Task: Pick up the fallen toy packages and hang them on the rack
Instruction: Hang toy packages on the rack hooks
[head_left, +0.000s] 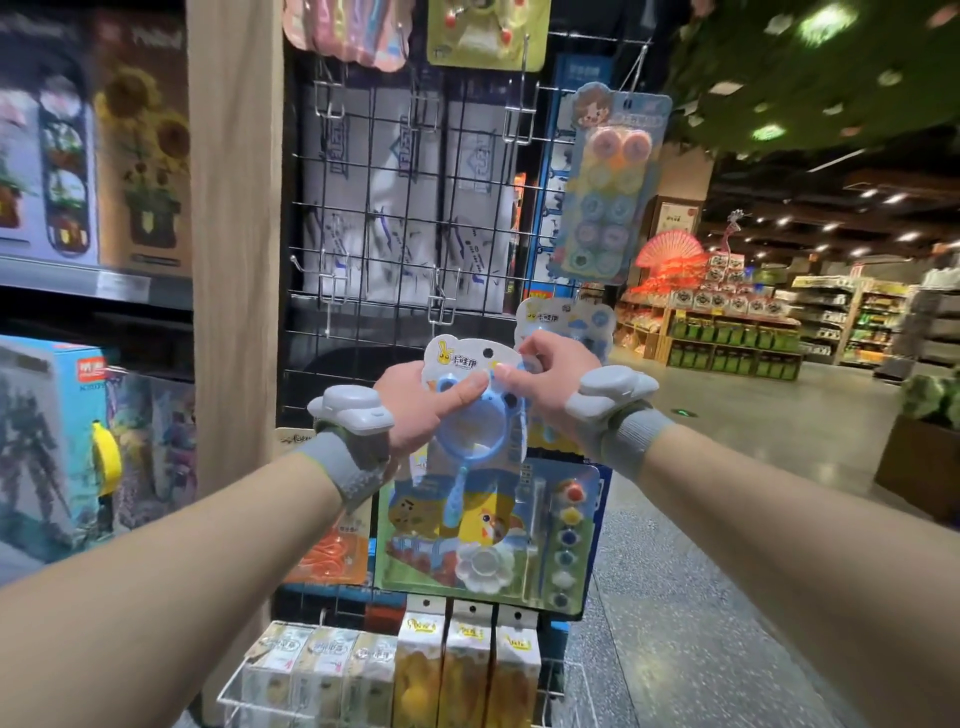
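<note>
pinched between my left hand (415, 402) and right hand (550, 384), the white card package with a blue bear-shaped plastic toy (470, 441) sits before the black wire grid rack (370, 208), under a bare silver hook (440, 306). hanging step, i judge: next, lift its round hole (487, 353) onto that hook.

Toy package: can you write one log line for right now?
toy package: held before rack, not yet hung | left hand: grips it | right hand: pinches top edge | hook above: empty
</note>
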